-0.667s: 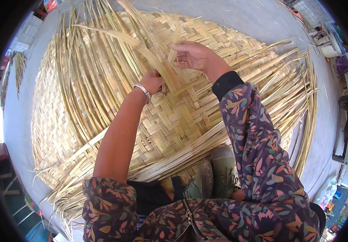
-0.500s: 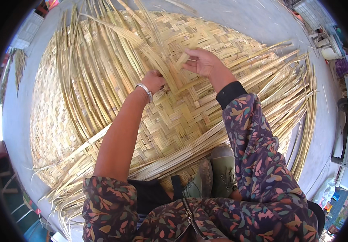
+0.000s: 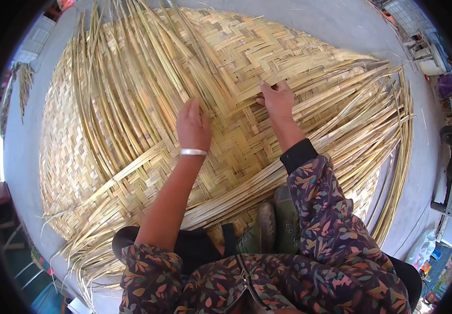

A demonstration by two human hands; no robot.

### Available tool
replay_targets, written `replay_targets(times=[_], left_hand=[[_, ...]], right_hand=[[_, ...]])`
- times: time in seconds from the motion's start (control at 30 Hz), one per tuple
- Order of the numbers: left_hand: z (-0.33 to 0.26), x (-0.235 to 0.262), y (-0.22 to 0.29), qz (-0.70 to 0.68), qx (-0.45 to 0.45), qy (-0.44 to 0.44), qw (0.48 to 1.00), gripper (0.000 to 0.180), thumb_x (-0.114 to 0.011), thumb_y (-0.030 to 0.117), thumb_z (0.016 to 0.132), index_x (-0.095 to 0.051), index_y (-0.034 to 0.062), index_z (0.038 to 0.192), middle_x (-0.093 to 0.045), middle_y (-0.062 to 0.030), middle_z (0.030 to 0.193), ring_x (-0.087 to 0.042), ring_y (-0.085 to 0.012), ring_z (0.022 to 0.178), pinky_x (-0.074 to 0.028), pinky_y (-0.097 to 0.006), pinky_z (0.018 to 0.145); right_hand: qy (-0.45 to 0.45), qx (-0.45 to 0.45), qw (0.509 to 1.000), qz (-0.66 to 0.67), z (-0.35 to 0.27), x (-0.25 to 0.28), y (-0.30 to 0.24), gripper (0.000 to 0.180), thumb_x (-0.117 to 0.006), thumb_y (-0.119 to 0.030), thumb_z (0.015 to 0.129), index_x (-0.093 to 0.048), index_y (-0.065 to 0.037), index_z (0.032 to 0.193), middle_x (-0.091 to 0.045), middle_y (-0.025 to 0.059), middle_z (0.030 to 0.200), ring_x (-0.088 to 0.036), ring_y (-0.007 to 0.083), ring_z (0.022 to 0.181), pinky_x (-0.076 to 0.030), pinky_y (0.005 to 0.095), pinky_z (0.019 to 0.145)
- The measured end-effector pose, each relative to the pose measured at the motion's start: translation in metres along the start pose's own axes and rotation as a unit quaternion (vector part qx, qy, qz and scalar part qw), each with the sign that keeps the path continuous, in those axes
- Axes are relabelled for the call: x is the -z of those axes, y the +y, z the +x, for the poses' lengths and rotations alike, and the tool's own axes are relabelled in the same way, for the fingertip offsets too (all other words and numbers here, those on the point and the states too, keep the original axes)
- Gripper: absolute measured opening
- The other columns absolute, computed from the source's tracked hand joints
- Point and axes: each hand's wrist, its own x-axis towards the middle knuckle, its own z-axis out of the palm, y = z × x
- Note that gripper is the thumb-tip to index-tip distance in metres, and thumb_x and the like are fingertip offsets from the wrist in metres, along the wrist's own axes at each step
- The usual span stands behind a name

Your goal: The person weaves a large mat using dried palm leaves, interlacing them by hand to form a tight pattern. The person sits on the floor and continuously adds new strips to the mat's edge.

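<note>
I see a large woven mat of flat, pale yellow-green split strips lying on a smooth grey floor. Its finished area shows a tight herringbone weave, matte and slightly ridged, running from the far edge of the mat to the middle. Loose strips, long, thin and stiff, fan out unwoven toward the mat's left edge and far-left corner; a second bundle of loose strips sweeps along the right edge and curves round the near-right corner. My left hand lies palm-down on the mat near its centre, fingers extended and pressed flat where loose strips meet the weave, gripping nothing that I can make out; a plain metal bangle circles the wrist. My right hand sits just right of centre, fingers curled, pinching the end of one strip at the border of the woven field. Two olive-green shoes rest side by side on the near edge of the mat, touching each other. The sleeves are a dark fabric with a multicoloured leaf print. No container is legible near the mat; the small objects at the floor's far-right edge are too blurred to identify.
</note>
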Motion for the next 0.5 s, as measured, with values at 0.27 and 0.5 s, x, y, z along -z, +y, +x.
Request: replay_targets(times=[0.27, 0.5], left_hand=[[-0.031, -0.005, -0.001, 0.165, -0.109, -0.083, 0.977, 0.048, -0.061, 0.029, 0.081, -0.051, 0.0090, 0.124, -0.045, -0.0057, 0.128, -0.039, -0.0242, 0.124, -0.029, -0.041, 0.103], [-0.031, -0.003, 0.003, 0.176, -0.121, -0.075, 0.974, 0.047, -0.062, 0.028, 0.079, -0.052, 0.0102, 0.121, -0.046, -0.0026, 0.119, -0.042, -0.0224, 0.117, -0.032, -0.039, 0.098]], right_hand=[[-0.117, -0.122, 0.983, 0.075, 0.000, -0.002, -0.004, 0.029, -0.069, -0.015, 0.080, -0.048, 0.000, 0.095, -0.057, 0.0090, 0.088, -0.059, 0.0177, 0.076, -0.055, 0.0306, 0.063], [-0.077, -0.118, 0.989, 0.046, 0.000, -0.024, -0.010, 0.024, -0.070, -0.013, 0.077, -0.054, 0.002, 0.088, -0.058, 0.0106, 0.081, -0.057, 0.0168, 0.061, -0.050, 0.0296, 0.046]])
